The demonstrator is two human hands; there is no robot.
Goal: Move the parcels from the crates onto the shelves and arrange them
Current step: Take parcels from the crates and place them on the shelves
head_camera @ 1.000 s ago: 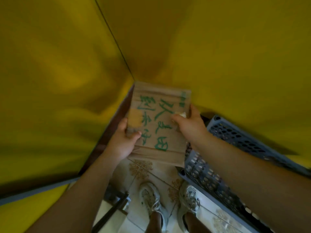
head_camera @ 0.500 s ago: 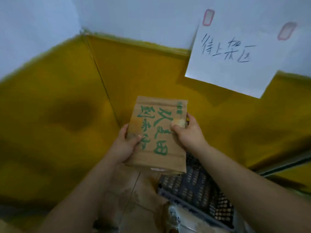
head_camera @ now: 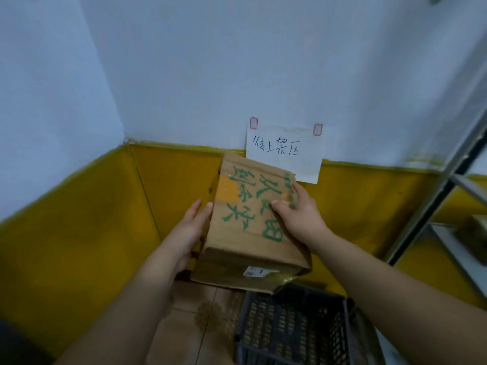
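Observation:
A brown cardboard parcel (head_camera: 245,219) with green handwritten characters and a small white label on its near end is held in mid-air in front of the yellow and white wall. My left hand (head_camera: 191,227) presses flat against its left side, fingers straight. My right hand (head_camera: 297,214) grips its right edge, thumb on the top face and fingers wrapped round the side. A dark perforated plastic crate (head_camera: 290,327) stands on the floor just below the parcel. Its inside is in shadow.
A metal shelf unit (head_camera: 448,233) stands at the right edge, with a brownish parcel (head_camera: 478,226) on one shelf. A white paper sign (head_camera: 284,151) is taped to the wall behind the parcel. Patterned floor tiles (head_camera: 200,325) show left of the crate, near the room's corner.
The view has swung up from the floor and my feet to the wall and sign. The parcel has tilted so its near end shows, and my left thumb has come off its top face.

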